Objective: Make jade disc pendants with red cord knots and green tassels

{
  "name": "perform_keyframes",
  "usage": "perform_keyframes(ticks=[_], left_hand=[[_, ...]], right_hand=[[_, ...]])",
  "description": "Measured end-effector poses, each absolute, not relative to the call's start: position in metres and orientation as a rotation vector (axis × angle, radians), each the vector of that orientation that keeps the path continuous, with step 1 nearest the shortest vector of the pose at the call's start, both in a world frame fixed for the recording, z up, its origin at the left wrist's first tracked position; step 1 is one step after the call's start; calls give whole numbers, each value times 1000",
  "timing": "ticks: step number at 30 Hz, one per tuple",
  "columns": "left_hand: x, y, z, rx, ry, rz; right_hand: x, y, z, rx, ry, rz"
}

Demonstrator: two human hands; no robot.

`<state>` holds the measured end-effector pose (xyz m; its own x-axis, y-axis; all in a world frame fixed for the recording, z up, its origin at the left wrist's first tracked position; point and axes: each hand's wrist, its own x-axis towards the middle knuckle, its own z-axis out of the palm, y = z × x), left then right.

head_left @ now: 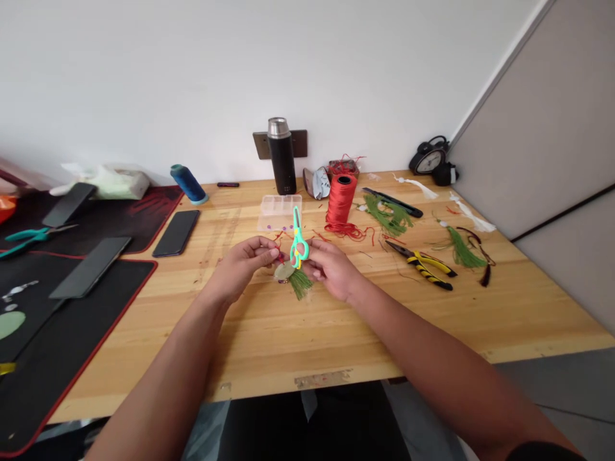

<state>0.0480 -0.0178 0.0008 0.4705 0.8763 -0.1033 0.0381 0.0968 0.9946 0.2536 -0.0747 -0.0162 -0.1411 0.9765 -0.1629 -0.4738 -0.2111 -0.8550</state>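
Observation:
My left hand (237, 269) is closed in a pinch on a red cord (278, 251) just above a round pale green pendant (284, 271). A green tassel (300, 284) hangs from the pendant, over the tabletop. Small scissors (298, 238) with mint-green handles are in my right hand (331, 266); their blades point up and away from me. The fingers of that hand are curled at the handles, beside the pendant and tassel. Part of the cord is hidden behind my left fingers.
Behind my hands are a clear compartment box (269, 206) with a few purple beads, a red cord spool (341, 202) and a black flask (282, 160). Pliers (425, 266), a utility knife (398, 203) and green tassels (461, 246) lie rightward. Phones (176, 233) and a blue thread spool (188, 184) are left.

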Motion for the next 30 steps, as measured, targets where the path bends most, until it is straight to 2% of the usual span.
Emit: perform_keyframes(ticks=[18, 30], left_hand=[[40, -6, -7, 1113, 860, 1035], [39, -5, -5, 1120, 891, 1004]], right_hand=[[247, -83, -16, -1023, -1040, 1690], [248, -84, -19, -1109, -1223, 1688]])
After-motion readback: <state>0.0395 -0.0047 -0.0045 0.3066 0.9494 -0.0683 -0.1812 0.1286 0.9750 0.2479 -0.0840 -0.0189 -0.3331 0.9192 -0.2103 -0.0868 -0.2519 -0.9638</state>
